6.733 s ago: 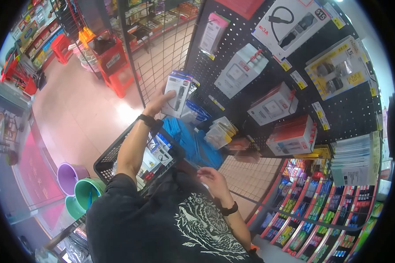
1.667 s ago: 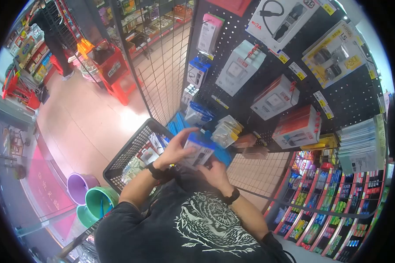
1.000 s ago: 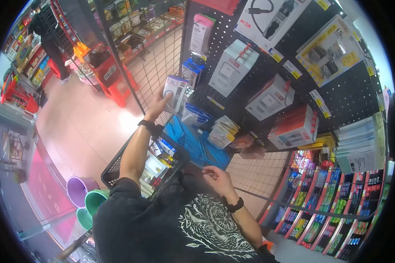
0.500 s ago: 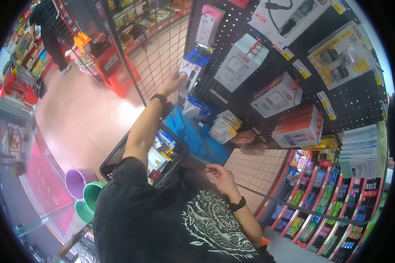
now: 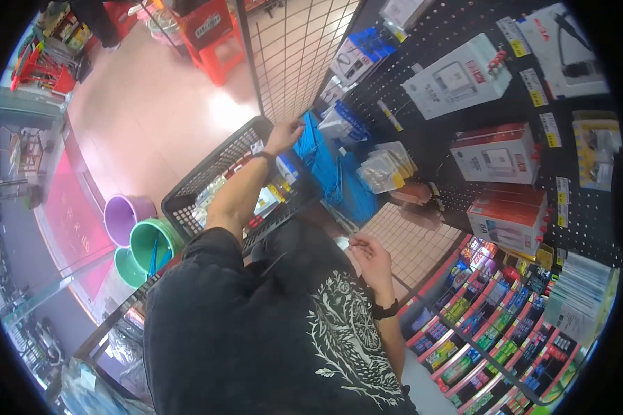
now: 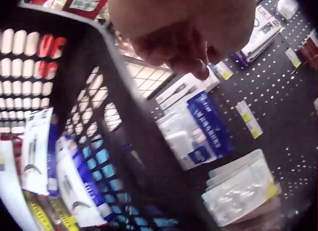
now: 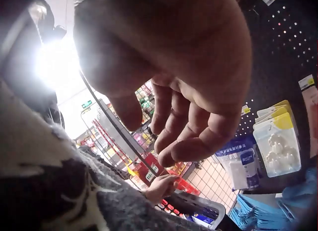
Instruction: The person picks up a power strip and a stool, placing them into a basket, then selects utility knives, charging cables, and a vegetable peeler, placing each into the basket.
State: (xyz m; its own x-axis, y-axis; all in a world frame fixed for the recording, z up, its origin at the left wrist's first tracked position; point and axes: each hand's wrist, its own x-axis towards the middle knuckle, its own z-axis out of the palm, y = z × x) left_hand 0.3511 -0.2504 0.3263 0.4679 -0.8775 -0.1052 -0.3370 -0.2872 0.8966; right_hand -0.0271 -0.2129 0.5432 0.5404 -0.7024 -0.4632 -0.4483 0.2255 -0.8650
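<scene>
The left hand (image 5: 284,135) has come down from the pegboard (image 5: 464,138). Half a second ago it was raised with a boxed charger pressed to the hooks; that box now hangs with the other blue-and-white boxes (image 5: 356,59) high on the pegboard, and the hand sits at the far rim of the black shopping basket (image 5: 208,173). It carries nothing. In the left wrist view its fingers (image 6: 191,49) hang loosely curled over the basket wall (image 6: 124,126), holding nothing that shows. By the look of it one box is hung and the hand is going back to the basket for another.

The right hand (image 5: 370,256) waits close to the person's chest, below the pegboard, much as it did a moment ago. Its fingers (image 7: 198,136) are relaxed and half curled, with nothing in them.

The head view gives the layout: basket propped against the foot of the pegboard, blue packets (image 5: 325,166) just beyond the basket's rim, plastic buckets (image 5: 142,235) on the floor on the basket's near side. The left wrist view shows what the head view only hints at: the packaged cables and chargers (image 6: 74,181) lying inside the basket, seen through its mesh. The right wrist view adds clear packets (image 7: 276,141) hanging low on the pegboard and, small and far off, the left hand (image 7: 161,186) at the basket.
</scene>
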